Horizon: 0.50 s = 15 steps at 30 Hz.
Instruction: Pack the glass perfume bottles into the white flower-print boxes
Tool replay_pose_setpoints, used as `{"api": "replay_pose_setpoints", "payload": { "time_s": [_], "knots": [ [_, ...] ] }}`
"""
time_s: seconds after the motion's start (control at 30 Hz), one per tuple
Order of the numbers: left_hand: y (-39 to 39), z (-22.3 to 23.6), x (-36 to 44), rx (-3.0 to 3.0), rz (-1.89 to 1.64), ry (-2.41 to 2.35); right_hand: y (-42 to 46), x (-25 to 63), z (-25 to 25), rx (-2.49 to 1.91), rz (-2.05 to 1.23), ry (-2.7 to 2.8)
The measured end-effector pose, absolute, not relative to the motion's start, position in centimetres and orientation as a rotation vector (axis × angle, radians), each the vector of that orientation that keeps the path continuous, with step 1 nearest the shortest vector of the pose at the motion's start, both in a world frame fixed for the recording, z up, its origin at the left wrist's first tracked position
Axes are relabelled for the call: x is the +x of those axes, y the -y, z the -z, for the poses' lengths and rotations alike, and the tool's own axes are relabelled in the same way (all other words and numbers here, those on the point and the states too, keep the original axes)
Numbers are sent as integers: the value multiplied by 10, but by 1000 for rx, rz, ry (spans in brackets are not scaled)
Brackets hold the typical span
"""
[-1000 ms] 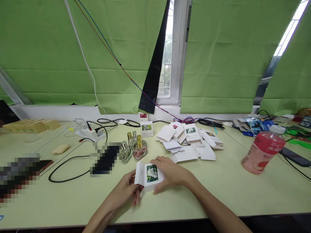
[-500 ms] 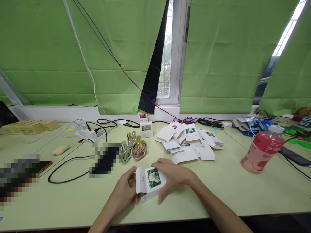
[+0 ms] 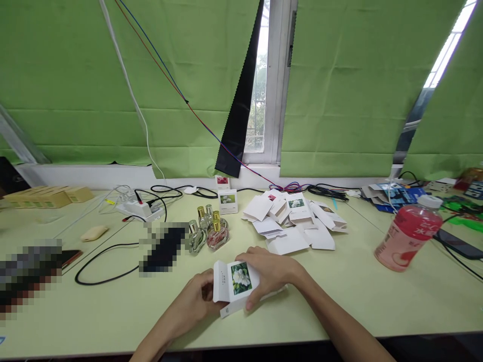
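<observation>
A small white cardboard box (image 3: 241, 279) printed with a white flower lies tilted just above the near part of the table. Its left end stands open, with a flap (image 3: 222, 281) raised. My right hand (image 3: 269, 271) wraps round the box's right side, thumb on the near face and fingers over the far edge. At the open end, my left hand (image 3: 194, 301) is closed, its curled fingertips partly hidden behind the flap and inside the opening. Beyond my hands stand several glass perfume bottles (image 3: 218, 234) with gold and silver caps.
A pile of flattened white boxes (image 3: 289, 241) lies behind my right hand. Two finished-looking boxes (image 3: 228, 202) stand by the wall. A pink drink bottle (image 3: 407, 236) is at the right. Left are a power strip (image 3: 138, 208), black cable (image 3: 77, 271) and a blurred dark object (image 3: 166, 249).
My left hand has turned and its fingers have moved further in at the box's open end. The box has shifted very slightly right and nearer; my right hand keeps its grip.
</observation>
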<state>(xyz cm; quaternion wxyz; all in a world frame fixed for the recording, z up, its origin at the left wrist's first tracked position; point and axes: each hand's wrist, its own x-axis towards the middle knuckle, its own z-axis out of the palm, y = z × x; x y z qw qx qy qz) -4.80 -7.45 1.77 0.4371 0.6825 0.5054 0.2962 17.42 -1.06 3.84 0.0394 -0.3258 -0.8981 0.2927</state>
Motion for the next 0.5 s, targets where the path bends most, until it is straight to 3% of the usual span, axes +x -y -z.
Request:
{"api": "replay_pose_setpoints", "payload": {
  "time_s": [0.27, 0.5],
  "knots": [
    [68, -2, -38, 1814, -942, -1380, 10, 173, -40, -1046, -920, 2751],
    [75, -17, -85, 1719, -809, -1470, 12, 176, -43, -1103, -916, 2767]
  ]
}}
